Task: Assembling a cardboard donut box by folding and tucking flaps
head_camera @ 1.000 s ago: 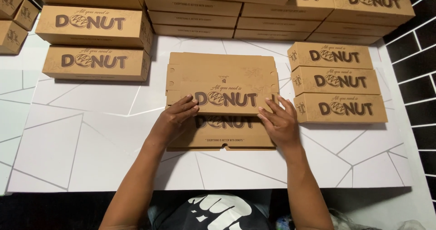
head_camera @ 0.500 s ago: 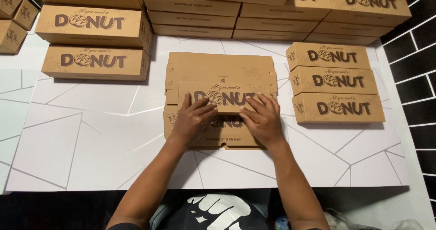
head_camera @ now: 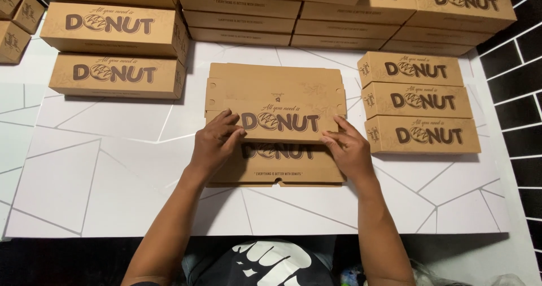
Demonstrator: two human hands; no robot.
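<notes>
1. The left hand (head_camera: 214, 145) lies palm down on the left part of a flat brown carton (head_camera: 276, 125), fingers spread and bent, their tips pressing the edge of the folded front panel; it grips nothing, only pushes
2. The right hand (head_camera: 349, 149) mirrors it on the right part of the carton, fingers stretched toward the panel's right end, thumb pointing inward; it too is flat and pressing, not closed around anything
3. The carton sits in the middle of the table (head_camera: 84, 173), straight ahead of the person, between the two hands. Its printed panel is folded partly over the lower panel, whose near edge lies close to the table's front edge
4. Just right of the carton stand three finished boxes (head_camera: 420, 102) in a tight column, one behind the other, the nearest close to the right hand but not touching it
5. Left of the carton, well apart from the left hand, two bigger boxes (head_camera: 116, 49) stand one behind the other
6. Along the far edge runs a stacked row of boxes (head_camera: 293, 9), several layers high
7. At the far left corner a few small boxes (head_camera: 14, 23) show only in part
8. The table is white with thin grey lines; a dark tiled wall (head_camera: 522, 66) runs down the right side
</notes>
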